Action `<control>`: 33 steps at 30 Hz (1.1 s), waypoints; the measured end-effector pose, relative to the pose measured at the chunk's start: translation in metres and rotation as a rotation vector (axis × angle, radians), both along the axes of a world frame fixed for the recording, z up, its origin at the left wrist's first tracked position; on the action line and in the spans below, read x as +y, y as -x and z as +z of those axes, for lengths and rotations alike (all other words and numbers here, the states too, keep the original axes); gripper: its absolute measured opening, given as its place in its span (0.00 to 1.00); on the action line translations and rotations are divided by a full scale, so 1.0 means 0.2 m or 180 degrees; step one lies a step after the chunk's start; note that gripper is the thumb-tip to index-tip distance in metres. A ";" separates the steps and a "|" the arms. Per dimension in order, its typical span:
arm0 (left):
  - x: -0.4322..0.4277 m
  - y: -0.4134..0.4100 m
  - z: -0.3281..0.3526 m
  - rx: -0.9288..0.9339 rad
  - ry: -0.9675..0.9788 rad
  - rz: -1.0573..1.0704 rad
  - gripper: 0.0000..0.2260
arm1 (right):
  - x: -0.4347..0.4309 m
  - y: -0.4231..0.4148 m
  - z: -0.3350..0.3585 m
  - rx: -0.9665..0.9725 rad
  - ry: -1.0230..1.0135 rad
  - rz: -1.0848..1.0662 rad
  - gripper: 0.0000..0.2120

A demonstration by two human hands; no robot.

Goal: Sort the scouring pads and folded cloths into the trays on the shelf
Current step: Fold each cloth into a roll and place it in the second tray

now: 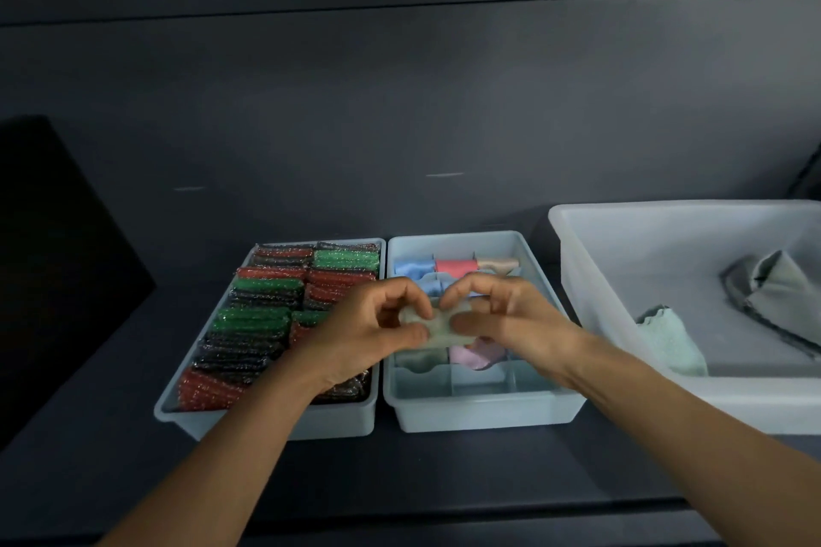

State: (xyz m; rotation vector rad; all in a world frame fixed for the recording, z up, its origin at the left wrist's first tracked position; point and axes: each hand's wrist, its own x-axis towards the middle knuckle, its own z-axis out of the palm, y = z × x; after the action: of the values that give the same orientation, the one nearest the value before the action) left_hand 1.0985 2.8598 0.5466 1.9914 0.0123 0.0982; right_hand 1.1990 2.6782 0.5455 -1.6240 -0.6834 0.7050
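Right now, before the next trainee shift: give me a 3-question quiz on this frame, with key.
1. True or false: the left tray holds scouring pads.
2. The pale cloth over the divided tray is pinched by: A one hand, B both hands, C neither.
3. Fill in: the loose cloth at the front left of the big tub is ___ green.
Key: 1 true. 2 B, left hand and right hand. 3 mint.
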 end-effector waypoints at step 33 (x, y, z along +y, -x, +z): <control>-0.07 -0.03 -0.06 0.0177 -0.1889 0.0657 0.05 | 0.08 0.05 0.00 -0.2485 0.2016 0.1241 0.12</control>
State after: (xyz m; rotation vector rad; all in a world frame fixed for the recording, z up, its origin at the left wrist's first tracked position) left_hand 1.1048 2.8451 0.5337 2.5815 0.2504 0.1969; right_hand 1.1899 2.6947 0.5445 -2.4191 -1.4732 0.5739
